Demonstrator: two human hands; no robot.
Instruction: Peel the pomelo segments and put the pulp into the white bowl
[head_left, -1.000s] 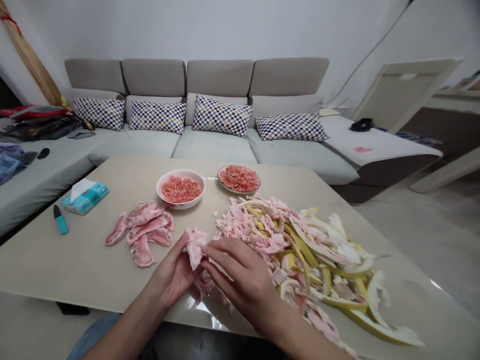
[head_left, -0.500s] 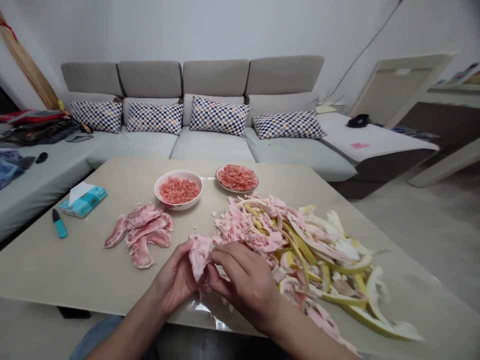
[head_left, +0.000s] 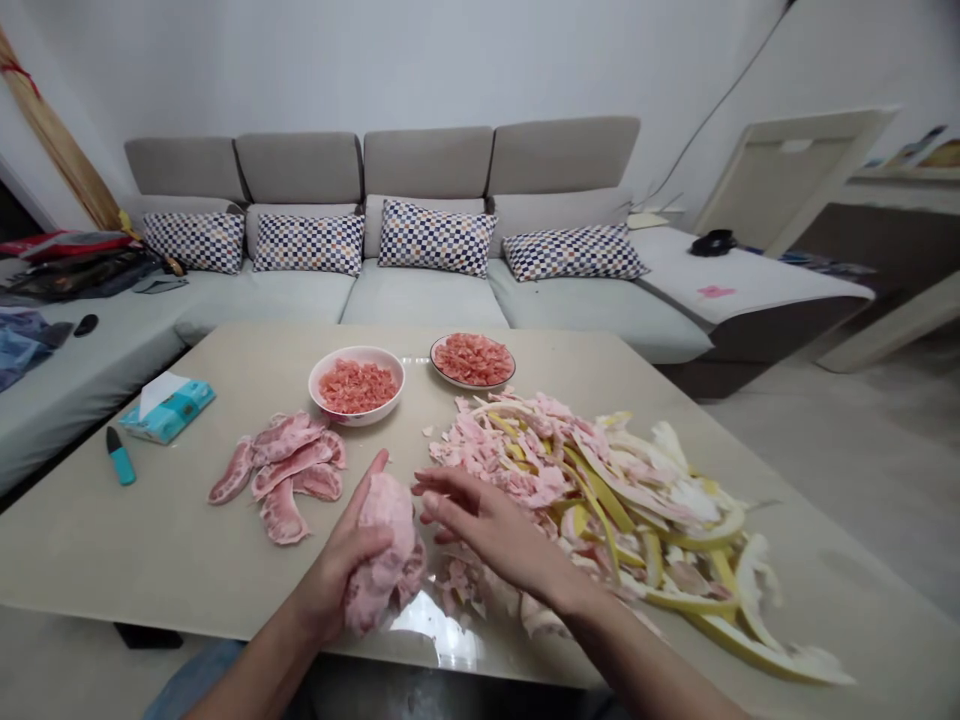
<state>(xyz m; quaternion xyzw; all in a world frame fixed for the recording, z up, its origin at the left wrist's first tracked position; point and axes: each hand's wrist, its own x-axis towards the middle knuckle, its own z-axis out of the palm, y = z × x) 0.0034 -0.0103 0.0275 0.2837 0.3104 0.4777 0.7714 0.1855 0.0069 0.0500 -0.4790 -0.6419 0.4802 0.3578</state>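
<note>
In my left hand point(head_left: 341, 565) is a chunk of peeled pomelo point(head_left: 386, 550), pink with pale membrane, gripped between thumb and fingers above the table's near edge. My right hand point(head_left: 484, 520) hovers just right of it, fingers apart and holding nothing. Beneath and beyond that hand spreads a heap of pink pith scraps point(head_left: 517, 455) with yellow-green pomelo rind point(head_left: 600, 490). Left of my hands lie several separated pomelo segments point(head_left: 289, 465). Behind them a white bowl point(head_left: 395, 397) holds loose pink pulp, and a dark-rimmed plate point(head_left: 512, 375) holds more.
A blue tissue pack point(head_left: 176, 410) and a teal-handled knife point(head_left: 120, 460) lie on the table's left side. Beyond the table point(head_left: 150, 540) runs a grey sofa point(head_left: 420, 295) with checked cushions point(head_left: 436, 237). A side table point(head_left: 765, 275) stands at the right.
My left hand has turned, showing more of the pomelo chunk. My right hand has come away from it and its fingers have spread. The view has tilted slightly upward.
</note>
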